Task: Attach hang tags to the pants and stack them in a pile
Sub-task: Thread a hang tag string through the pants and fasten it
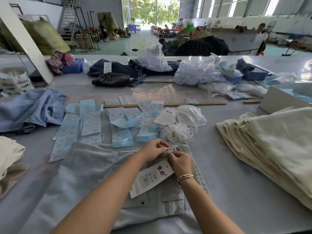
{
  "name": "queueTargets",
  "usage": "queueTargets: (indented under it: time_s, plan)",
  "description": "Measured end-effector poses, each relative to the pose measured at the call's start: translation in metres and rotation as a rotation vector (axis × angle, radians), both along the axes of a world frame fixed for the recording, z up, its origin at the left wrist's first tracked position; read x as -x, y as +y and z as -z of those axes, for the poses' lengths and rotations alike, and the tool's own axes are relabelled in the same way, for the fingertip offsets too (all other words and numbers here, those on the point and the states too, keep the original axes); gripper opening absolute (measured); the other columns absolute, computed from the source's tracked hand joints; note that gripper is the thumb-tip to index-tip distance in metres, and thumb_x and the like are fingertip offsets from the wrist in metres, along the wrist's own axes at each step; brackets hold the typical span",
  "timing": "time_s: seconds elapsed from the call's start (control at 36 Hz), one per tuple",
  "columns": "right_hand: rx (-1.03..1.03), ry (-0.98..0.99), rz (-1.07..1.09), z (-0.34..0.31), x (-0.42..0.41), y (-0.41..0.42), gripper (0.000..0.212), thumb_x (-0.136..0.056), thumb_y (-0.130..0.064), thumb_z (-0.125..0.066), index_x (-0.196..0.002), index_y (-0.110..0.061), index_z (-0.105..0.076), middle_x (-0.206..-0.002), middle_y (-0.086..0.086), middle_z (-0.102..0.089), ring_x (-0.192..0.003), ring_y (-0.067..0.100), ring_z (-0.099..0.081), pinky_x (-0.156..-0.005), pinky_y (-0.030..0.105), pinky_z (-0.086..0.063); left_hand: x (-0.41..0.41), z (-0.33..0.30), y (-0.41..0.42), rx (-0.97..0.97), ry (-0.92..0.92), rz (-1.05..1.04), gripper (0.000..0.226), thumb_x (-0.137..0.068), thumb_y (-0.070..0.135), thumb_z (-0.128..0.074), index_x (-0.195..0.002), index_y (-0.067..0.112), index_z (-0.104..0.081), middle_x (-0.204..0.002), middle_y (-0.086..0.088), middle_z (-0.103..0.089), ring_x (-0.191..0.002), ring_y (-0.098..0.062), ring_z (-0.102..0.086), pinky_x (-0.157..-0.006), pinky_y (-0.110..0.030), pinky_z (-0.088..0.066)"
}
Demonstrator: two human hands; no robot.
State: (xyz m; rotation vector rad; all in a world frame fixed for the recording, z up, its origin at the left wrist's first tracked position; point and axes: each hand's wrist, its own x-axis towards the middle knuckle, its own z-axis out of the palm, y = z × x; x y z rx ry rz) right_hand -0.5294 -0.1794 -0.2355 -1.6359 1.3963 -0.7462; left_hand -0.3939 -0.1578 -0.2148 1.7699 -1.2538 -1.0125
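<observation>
Pale grey pants (94, 176) lie flat on the table in front of me, waistband away from me. My left hand (156, 149) pinches a belt loop at the waistband. Close beside it, my right hand (181, 163) pinches the thin white string of a hang tag at the same spot. The white hang tag (151, 179), with black characters on it, lies on the pants under my right wrist. A pile of folded cream pants (270, 146) sits at the right. Loose white strings (177, 132) lie just beyond my hands.
Rows of blue and white labels (91, 124) cover the table's middle. Light blue pants (32, 108) lie at the left, cream cloth (8, 154) at the left edge. Dark jeans (114, 71), plastic bags (195, 73) and a white box (287, 97) stand further back.
</observation>
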Motion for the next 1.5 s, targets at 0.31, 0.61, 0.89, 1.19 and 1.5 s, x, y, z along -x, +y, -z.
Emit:
queueTargets:
  time_s: [0.31, 0.61, 0.89, 1.19, 1.5]
  plan:
    - [0.097, -0.006, -0.019, 0.009, 0.001, 0.002, 0.025, -0.086, -0.023, -0.063, -0.062, -0.014, -0.067, -0.061, 0.005, -0.065, -0.062, 0.026, -0.061, -0.055, 0.033, -0.047, 0.002, 0.008, 0.001, 0.035, 0.026, -0.083, 0.007, -0.088, 0.023, -0.068, -0.082, 0.027, -0.066, -0.086, 0.001, -0.068, -0.084, -0.015, -0.063, -0.071, -0.025, -0.051]
    - [0.207, 0.148, -0.046, 0.002, 0.002, 0.003, 0.019, -0.089, -0.033, -0.061, -0.074, -0.023, -0.069, -0.064, -0.004, -0.062, -0.062, 0.016, -0.057, -0.052, 0.027, -0.038, 0.003, 0.007, -0.005, -0.008, 0.063, -0.17, 0.006, -0.084, 0.027, -0.073, -0.079, 0.024, -0.07, -0.085, 0.002, -0.071, -0.086, -0.015, -0.066, -0.079, -0.027, -0.054]
    - [0.268, 0.285, -0.078, 0.001, 0.002, -0.001, 0.022, -0.09, -0.04, -0.058, -0.088, -0.024, -0.073, -0.08, 0.003, -0.07, -0.076, 0.023, -0.064, -0.066, 0.034, -0.053, -0.002, 0.003, -0.006, -0.087, 0.054, -0.106, 0.005, -0.088, 0.024, -0.069, -0.087, 0.02, -0.072, -0.073, 0.006, -0.067, -0.062, -0.003, -0.057, -0.056, -0.014, -0.045]
    - [0.265, 0.256, -0.051, 0.005, 0.002, -0.004, 0.021, -0.088, -0.039, -0.061, -0.085, -0.023, -0.073, -0.079, 0.003, -0.071, -0.074, 0.022, -0.063, -0.064, 0.031, -0.051, 0.001, 0.003, -0.007, -0.118, 0.135, -0.107, 0.006, -0.09, 0.018, -0.066, -0.091, 0.013, -0.07, -0.071, 0.0, -0.064, -0.051, -0.003, -0.054, -0.051, -0.014, -0.048]
    - [0.229, 0.076, -0.07, 0.003, 0.007, -0.001, 0.011, -0.087, -0.028, -0.067, -0.083, -0.018, -0.072, -0.073, 0.0, -0.068, -0.07, 0.019, -0.061, -0.063, 0.029, -0.048, 0.01, 0.008, -0.004, -0.097, 0.208, -0.268, 0.014, -0.096, 0.022, -0.056, -0.087, 0.015, -0.063, -0.073, 0.0, -0.06, -0.059, -0.009, -0.051, -0.056, -0.02, -0.044]
